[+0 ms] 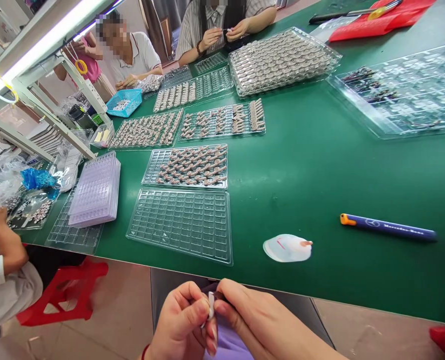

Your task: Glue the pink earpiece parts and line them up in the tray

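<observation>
Just below the table's front edge, my left hand (183, 320) is closed, pinching a small white piece (211, 304) between thumb and fingers. My right hand (252, 315) meets it from the other side, its thumb and forefinger pressed together against a thin dark end beside the white piece. What that dark part belongs to is mostly hidden by the fingers. On the table ahead, a clear plastic tray (185, 225) has bare compartments. Behind it, another clear tray (192, 166) carries rows of small coiled beige parts. A whitish oval pad (287, 248) lies to the right.
A blue pen-like stick (389, 227) lies at the right. Stacked filled trays (282, 62) and a tray of dark parts (406, 95) are farther back. Purple trays (95, 190) stand at left, near a blue basket (125, 103). Several people sit around; a red stool (63, 295) is left.
</observation>
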